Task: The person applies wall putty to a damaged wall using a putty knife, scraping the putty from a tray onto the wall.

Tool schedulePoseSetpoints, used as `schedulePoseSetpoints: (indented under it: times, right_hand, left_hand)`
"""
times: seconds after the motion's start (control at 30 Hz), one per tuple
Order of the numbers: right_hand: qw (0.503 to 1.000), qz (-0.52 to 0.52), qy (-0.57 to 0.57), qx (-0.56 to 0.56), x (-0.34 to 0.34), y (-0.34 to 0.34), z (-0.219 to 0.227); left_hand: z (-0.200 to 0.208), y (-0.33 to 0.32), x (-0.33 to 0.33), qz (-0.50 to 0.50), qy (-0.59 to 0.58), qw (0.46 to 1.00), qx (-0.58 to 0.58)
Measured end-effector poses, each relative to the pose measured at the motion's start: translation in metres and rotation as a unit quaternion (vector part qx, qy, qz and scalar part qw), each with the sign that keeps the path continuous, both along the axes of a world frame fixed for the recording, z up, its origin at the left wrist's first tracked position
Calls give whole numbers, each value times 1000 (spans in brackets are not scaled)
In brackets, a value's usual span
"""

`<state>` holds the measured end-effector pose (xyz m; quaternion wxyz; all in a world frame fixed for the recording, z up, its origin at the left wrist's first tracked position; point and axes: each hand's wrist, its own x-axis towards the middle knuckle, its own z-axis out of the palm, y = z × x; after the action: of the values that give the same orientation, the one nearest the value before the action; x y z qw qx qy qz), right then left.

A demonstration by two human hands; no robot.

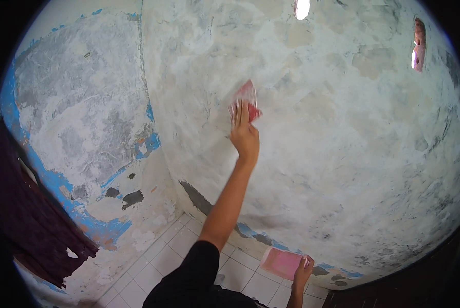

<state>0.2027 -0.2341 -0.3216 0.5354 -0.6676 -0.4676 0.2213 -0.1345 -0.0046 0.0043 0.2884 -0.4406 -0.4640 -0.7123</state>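
Observation:
My left hand (245, 136) reaches up to the wall and grips a pinkish-red putty spreader (250, 95) smeared with white. Its fingers lie over the spreader's lower part, and the blade is against or very close to the plaster. Low on the right, my right hand (303, 271) holds a shallow pink rectangular tray (281, 263) by its right edge. A pale smear marks the tray's face. The wall (317, 149) ahead is coated in patchy white and grey filler.
The left wall (76, 97) has grey patches, peeling blue paint and small dark holes. A dark purple cloth (35, 220) hangs at far left. White floor tiles (168, 256) lie below. Two narrow openings pierce the upper wall, one a slot (418, 43) at right.

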Motion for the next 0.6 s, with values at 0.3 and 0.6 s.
schedulePoseSetpoints:
  times: [0.3,0.6]
  right_hand:
    - [1000,0,-23,-6,12,-4,-16]
    - [1000,8,-8,4,-3,20,11]
  left_hand:
    - [-137,12,29,-63,146,978,-135]
    - [-34,-38,7,-54,-174,980,-84]
